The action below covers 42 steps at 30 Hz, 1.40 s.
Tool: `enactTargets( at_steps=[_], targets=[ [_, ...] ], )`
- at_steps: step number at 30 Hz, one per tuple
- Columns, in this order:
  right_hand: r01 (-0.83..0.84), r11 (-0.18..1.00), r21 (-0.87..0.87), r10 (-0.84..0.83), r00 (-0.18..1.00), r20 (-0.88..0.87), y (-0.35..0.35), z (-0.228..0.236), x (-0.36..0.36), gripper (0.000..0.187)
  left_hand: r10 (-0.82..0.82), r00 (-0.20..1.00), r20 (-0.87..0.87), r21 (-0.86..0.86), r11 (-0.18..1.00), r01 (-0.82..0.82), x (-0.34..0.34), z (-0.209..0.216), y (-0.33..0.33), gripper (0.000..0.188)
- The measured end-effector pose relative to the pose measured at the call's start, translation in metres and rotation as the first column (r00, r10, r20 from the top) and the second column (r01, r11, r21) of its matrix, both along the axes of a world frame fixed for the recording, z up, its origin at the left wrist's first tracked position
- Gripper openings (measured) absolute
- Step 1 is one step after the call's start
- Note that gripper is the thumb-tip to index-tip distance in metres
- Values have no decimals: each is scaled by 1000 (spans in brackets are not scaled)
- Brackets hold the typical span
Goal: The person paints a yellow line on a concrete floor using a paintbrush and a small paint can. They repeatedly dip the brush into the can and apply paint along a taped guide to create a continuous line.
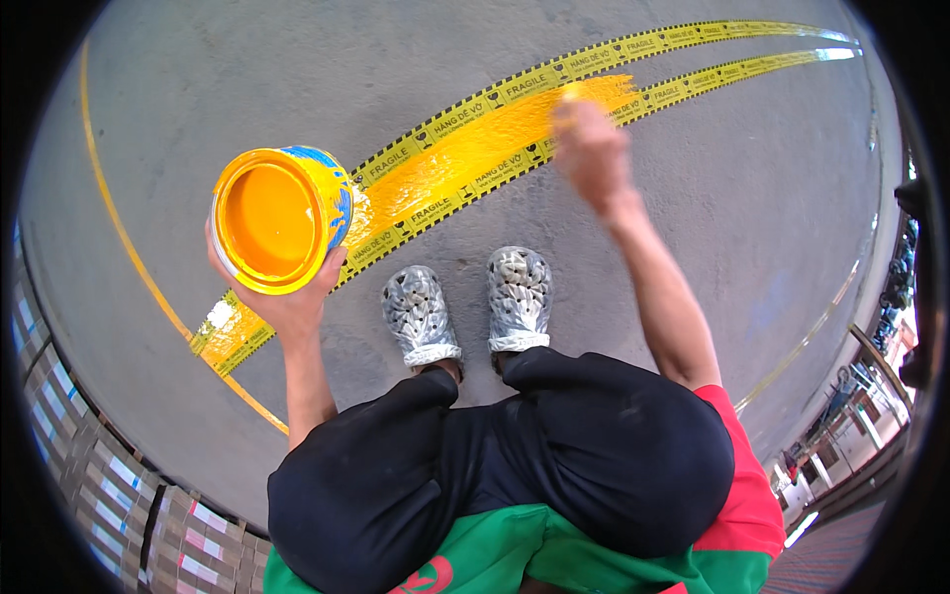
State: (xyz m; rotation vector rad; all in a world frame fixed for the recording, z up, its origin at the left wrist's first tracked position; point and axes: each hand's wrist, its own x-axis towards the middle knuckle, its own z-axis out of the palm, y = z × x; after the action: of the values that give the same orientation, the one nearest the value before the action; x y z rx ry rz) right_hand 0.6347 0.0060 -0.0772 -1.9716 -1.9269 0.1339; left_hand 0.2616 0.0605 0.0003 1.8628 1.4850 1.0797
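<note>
Left hand (297, 309) grasps a paint can (322, 185); right hand (594, 148), blurred, curls, its hold unclear, yellow stripe (460, 144) beneath

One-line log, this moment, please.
left hand: holding paint can; right hand: blurred, over paint strip, grip unclear; tape: along both strip edges

Bright light; paint (445, 163) glares beyond the gripping left hand (299, 309); the right hand (592, 153) blurs, its hold unclear; edges bow.
</note>
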Motion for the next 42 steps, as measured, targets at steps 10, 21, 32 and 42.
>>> enactTargets(
  at_steps=[10, 21, 32, 42],
  targets=[
    [52, 994, -94, -103, 717, -689, -1, 2, -118, 14, -13, 999, -49, 54, 998, 16, -5, 3, 6, 122],
    [483, 875, -38, -477, 873, 99, 12, 8, 77, 19, -58, 997, 50, 58, 997, 55, 5, -1, 28, 117],
    [197, 906, -374, -390, 732, -559, 6, 28, 33, 25, -152, 978, 140, 77, 987, 142, 27, 7, 60, 116],
    [415, 904, 99, -421, 906, 47, 5, 15, 257, 19, 73, 993, 94, 65, 995, -79, 68, 5, 46, 104]
  ],
)
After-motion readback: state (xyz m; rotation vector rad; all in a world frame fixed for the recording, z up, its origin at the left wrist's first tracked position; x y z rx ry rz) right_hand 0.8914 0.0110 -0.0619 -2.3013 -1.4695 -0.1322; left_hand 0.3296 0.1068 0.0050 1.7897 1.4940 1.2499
